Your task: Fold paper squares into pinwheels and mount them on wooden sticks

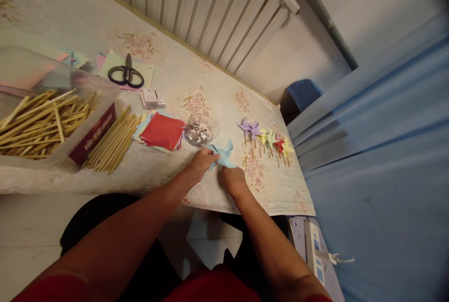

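A light blue paper pinwheel [226, 153] is between my two hands over the flowered tablecloth. My left hand [204, 160] pinches its left side with thumb and fingers. My right hand [233, 179] is closed below the pinwheel's lower right blade; whatever lies inside that fist is hidden. Just beyond my left hand stands a clear round dish [198, 132] holding small shiny metal pieces, too small to name. Left of the dish lies a stack of square coloured papers [163, 131], red on top.
Finished pinwheels on sticks [270, 138] lie to the right, purple, yellow, green and red. On the left are loose sticks [114, 143], a plastic bin [108, 89] of sticks, small boxes [152, 99] and scissors [126, 75]. A blue curtain [372, 152] hangs at the right.
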Tool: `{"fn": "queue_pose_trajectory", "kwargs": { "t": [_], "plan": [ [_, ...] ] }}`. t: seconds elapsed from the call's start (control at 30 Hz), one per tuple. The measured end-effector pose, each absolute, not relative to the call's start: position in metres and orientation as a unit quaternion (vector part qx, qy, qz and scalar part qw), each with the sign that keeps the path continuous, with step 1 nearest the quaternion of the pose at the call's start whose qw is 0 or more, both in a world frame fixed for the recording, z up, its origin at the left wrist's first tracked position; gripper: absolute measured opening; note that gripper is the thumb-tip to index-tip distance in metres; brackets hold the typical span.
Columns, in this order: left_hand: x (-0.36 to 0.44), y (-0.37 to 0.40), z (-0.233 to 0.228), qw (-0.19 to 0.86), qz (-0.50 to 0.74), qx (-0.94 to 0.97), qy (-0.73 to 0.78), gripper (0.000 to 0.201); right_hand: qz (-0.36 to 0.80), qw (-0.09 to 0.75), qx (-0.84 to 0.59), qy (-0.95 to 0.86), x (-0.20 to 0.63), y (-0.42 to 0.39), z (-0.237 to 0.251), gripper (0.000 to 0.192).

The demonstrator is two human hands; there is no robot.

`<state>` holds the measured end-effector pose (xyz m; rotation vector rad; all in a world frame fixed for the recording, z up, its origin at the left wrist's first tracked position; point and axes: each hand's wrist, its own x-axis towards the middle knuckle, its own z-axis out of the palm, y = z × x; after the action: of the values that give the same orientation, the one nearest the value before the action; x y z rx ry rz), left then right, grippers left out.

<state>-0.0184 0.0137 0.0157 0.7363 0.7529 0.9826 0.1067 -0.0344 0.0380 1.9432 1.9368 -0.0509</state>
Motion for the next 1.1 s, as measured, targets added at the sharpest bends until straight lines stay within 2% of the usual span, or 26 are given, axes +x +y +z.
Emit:
{"fn": "queue_pose_trajectory", "kwargs": {
  "t": [0.73, 0.9, 1.1],
  "plan": [
    [-0.020, 0.012, 0.017, 0.752, 0.443, 0.337, 0.353, 0.017, -0.012, 0.086, 0.754, 0.651, 0.125, -0.041, 0.018, 0.031],
    [-0.020, 0.013, 0.015, 0.750, 0.440, 0.341, 0.357, 0.017, -0.001, 0.090, 0.744, 0.662, 0.121, -0.044, 0.016, 0.035],
    [-0.020, 0.013, 0.015, 0.751, 0.441, 0.337, 0.358, 0.017, 0.014, 0.096, 0.726, 0.681, 0.124, -0.046, 0.011, 0.026]
  ]
}}
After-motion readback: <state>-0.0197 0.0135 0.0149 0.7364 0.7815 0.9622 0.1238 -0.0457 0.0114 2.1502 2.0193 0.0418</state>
